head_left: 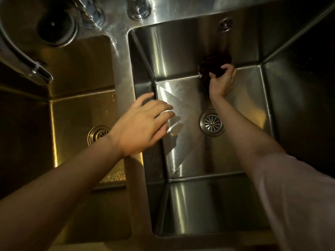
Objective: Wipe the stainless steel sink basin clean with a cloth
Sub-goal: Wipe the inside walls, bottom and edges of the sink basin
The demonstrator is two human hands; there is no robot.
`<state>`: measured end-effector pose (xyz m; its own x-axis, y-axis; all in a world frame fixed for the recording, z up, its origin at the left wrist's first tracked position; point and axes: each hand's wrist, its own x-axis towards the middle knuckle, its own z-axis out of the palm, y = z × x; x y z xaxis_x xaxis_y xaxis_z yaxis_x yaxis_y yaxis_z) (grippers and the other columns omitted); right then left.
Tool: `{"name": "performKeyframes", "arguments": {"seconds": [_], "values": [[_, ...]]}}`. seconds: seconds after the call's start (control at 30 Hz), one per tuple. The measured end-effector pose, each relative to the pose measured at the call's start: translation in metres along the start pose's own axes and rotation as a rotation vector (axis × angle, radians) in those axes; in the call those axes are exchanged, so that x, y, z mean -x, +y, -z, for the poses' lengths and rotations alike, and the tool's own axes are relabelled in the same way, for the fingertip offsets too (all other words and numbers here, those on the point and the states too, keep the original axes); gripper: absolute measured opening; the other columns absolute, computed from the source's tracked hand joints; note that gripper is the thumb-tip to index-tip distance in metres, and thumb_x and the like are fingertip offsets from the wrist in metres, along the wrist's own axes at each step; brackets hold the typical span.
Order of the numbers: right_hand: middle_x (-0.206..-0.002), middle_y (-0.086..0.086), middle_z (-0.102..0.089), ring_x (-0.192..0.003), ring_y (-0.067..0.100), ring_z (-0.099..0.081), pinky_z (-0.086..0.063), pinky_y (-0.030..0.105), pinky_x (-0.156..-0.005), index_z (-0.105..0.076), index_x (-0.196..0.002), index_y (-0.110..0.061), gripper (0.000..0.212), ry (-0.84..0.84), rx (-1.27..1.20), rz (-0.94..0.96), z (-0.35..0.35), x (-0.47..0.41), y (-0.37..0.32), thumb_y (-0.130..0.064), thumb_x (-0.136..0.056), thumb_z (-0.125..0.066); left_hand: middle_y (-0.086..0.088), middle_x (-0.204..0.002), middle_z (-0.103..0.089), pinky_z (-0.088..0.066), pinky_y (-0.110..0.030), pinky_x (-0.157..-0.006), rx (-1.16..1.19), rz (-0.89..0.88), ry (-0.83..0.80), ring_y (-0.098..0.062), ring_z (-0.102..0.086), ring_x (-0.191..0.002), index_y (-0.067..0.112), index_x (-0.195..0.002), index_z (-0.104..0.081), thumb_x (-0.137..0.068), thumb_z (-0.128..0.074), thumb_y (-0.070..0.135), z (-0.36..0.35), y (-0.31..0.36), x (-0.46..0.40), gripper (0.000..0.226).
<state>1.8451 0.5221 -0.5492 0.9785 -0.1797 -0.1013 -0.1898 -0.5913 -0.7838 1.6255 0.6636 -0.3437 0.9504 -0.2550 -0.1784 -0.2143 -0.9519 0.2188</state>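
I look straight down into a double stainless steel sink. The right basin [188, 156] is deep, with a round drain strainer [211, 122] in its floor. My right hand [222, 82] is down at the far edge of the floor, shut on a dark bunched cloth [214, 65] pressed where the back wall meets the floor. My left hand [143, 124] hovers or rests over the divider between the basins, fingers spread, holding nothing. Wet streaks show on the basin floor near the left wall.
The left basin [79, 113] has its own drain [98, 134]. A curved faucet spout [27, 60] hangs over it at the upper left. Tap bases [137, 9] and a dark round fitting [56, 27] stand on the back ledge. An overflow grille [224, 24] sits in the right basin's back wall.
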Motion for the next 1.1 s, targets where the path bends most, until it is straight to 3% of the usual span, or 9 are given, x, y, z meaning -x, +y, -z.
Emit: {"name": "performKeyframes", "arguments": {"seconds": [0.2,0.37,0.6,0.9,1.1], "values": [[-0.114,0.000,-0.058,-0.106,0.016,-0.058,-0.048,0.038,-0.087,-0.059,-0.104,-0.014,0.039,0.034,-0.079,0.042,0.027,-0.003,-0.023,-0.018,-0.070,-0.076,-0.011,-0.121,-0.064,-0.021,-0.044,-0.113,-0.008,0.006,-0.020,-0.026,-0.058,-0.118,0.007,-0.118,-0.066,-0.094,-0.036,0.027,0.001,0.001,0.000,0.043],[-0.104,-0.008,-0.057,-0.094,0.007,-0.056,-0.046,0.026,-0.081,-0.060,-0.101,-0.018,0.039,0.145,-0.204,0.188,0.074,-0.003,-0.072,-0.027,-0.067,-0.076,-0.011,-0.120,-0.065,-0.019,-0.042,-0.113,-0.008,0.041,-0.036,-0.026,-0.058,-0.117,0.007,-0.117,-0.066,-0.092,-0.036,0.028,0.003,0.002,0.000,0.045],[-0.107,-0.005,-0.054,-0.099,0.008,-0.055,-0.041,0.009,-0.076,-0.058,-0.104,-0.015,0.037,0.269,-0.317,0.297,0.105,-0.012,-0.103,-0.030,-0.074,-0.073,-0.012,-0.117,-0.066,-0.022,-0.044,-0.110,0.007,0.038,-0.020,-0.027,-0.061,-0.112,0.006,-0.113,-0.068,-0.090,-0.036,0.029,0.005,0.004,-0.001,0.046],[-0.119,0.004,-0.055,-0.110,0.018,-0.056,-0.049,0.030,-0.087,-0.055,-0.110,-0.010,0.040,0.122,-0.079,0.109,0.050,-0.032,-0.019,-0.019,-0.075,-0.074,-0.008,-0.121,-0.064,-0.023,-0.042,-0.111,-0.011,0.000,-0.027,-0.025,-0.058,-0.117,0.010,-0.117,-0.066,-0.093,-0.037,0.030,-0.001,-0.001,0.000,0.043],[-0.124,0.008,-0.054,-0.114,0.025,-0.055,-0.044,0.038,-0.093,-0.054,-0.110,-0.006,0.041,0.009,0.018,-0.023,0.023,-0.043,0.017,-0.015,-0.075,-0.073,-0.009,-0.124,-0.063,-0.024,-0.045,-0.112,-0.013,0.002,-0.030,-0.025,-0.057,-0.119,0.009,-0.119,-0.066,-0.094,-0.035,0.030,-0.002,-0.001,-0.001,0.045]]}}
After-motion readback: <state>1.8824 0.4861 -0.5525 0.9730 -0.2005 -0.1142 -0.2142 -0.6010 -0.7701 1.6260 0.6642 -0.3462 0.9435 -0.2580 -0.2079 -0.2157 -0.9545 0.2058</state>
